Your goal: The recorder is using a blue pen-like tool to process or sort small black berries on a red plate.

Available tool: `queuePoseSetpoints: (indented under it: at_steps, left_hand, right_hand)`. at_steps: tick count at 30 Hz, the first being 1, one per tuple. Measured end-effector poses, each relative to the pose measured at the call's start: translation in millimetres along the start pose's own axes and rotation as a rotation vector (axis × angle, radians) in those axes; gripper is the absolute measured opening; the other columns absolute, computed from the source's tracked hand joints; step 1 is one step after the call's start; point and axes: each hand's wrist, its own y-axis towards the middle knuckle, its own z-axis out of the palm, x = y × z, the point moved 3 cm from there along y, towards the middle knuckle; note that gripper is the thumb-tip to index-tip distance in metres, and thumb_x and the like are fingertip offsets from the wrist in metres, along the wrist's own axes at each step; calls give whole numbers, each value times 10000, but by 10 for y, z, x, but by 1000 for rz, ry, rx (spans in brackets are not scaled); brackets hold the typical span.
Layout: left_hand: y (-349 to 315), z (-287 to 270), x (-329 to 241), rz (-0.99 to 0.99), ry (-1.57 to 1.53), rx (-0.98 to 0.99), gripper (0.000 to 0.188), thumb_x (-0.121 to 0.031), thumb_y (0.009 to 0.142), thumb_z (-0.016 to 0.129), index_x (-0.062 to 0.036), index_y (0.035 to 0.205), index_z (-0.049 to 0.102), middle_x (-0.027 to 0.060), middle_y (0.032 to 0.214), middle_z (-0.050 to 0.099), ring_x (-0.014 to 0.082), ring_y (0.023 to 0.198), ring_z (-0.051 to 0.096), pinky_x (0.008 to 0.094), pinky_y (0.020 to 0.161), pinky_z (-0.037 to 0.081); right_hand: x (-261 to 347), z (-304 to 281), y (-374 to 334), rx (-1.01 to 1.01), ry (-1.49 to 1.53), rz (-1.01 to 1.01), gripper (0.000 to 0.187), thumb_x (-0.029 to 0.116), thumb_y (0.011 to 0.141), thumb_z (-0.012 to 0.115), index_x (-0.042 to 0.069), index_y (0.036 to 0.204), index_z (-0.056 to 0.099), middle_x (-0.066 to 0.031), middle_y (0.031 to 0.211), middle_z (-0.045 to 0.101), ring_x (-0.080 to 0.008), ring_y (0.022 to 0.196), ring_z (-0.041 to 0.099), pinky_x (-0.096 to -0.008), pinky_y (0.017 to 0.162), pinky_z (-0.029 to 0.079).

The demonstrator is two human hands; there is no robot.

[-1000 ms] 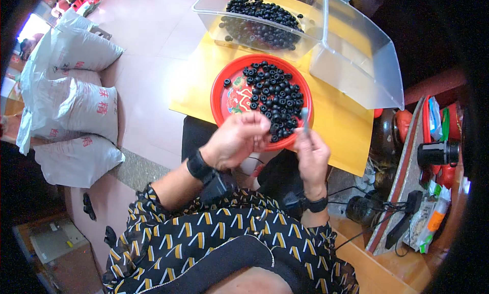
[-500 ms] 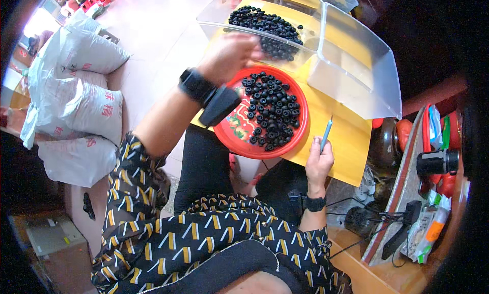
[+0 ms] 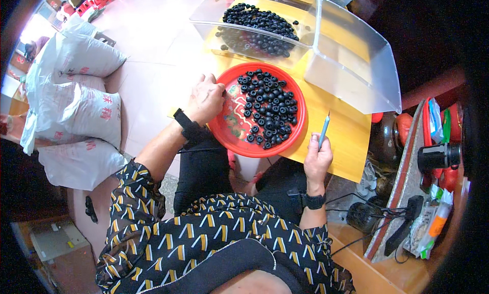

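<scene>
A round red tray (image 3: pixel 234 143) stands before me, with many small black ring-like pieces (image 3: pixel 270 108) heaped on its right side. At the tray's left rim is my left hand (image 3: pixel 206 99), its fingers curled together. A small dark spot shows by its fingertips, too little to tell what it is. Right of the tray, my right hand (image 3: pixel 318 161) grips a slim grey-blue pen-like tool (image 3: pixel 324 128), its dark pointed tip upward. Beyond the tray, a clear plastic bin (image 3: pixel 204 20) contains more black pieces (image 3: pixel 260 28).
A second clear bin (image 3: pixel 351 75) stands at the far right on the yellow tabletop (image 3: pixel 351 146). White sacks (image 3: pixel 91 110) are stacked on the floor to the left. Cables (image 3: pixel 379 217), a black cylinder (image 3: pixel 362 216) and packets (image 3: pixel 430 228) lie at the right.
My left hand has come back from the near side of the black-piece bin, down and left to the tray's left rim. My right hand and its tool have hardly moved.
</scene>
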Motion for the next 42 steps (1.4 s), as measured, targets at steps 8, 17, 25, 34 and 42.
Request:
queuePoseSetpoints:
  at_steps: [8, 17, 25, 34, 42]
  left_hand:
    - [-117, 142, -115, 156, 107, 11, 212, -53, 653, 563, -15, 861, 567, 161, 837, 543, 326, 845, 513, 400, 750, 419]
    - [-352, 0, -305, -218, -1252, 148, 215, -42, 809, 570, -23, 1022, 549, 127, 904, 585, 191, 813, 585, 293, 675, 481]
    - [-757, 169, -741, -401, -2583, 390, 240, -42, 825, 555, -28, 1065, 550, 131, 984, 575, 166, 801, 558, 252, 656, 451]
    - [-813, 314, -810, -476, -2545, 386, 259, -128, 863, 556, 7, 1082, 530, 93, 991, 549, 139, 794, 506, 257, 704, 429]
    - [-831, 180, -866, -590, -2534, 431, 519, -423, 929, 353, 20, 1167, 479, 109, 1064, 548, 179, 942, 518, 299, 822, 428]
  right_hand:
    - [-6, 11, -10, -12, -23, 6, 137, 138, 902, 502, 14, 902, 560, 46, 659, 452, -38, 582, 399, -193, 517, 342]
    - [-3, 11, 1, -11, -66, -43, 129, 125, 899, 501, 9, 896, 558, 40, 681, 471, -35, 597, 404, -191, 527, 350]
    - [-24, 1, 8, 4, -85, 26, 164, 155, 889, 509, -1, 874, 556, -48, 684, 549, -120, 629, 499, -275, 577, 418]
    - [91, 33, -11, 30, -58, 5, 144, 130, 893, 512, -3, 900, 567, 28, 725, 505, -45, 657, 431, -200, 580, 370]
    - [611, 149, -229, 183, 38, 118, 150, 134, 846, 595, -13, 877, 598, 31, 697, 525, -55, 631, 457, -210, 577, 401]
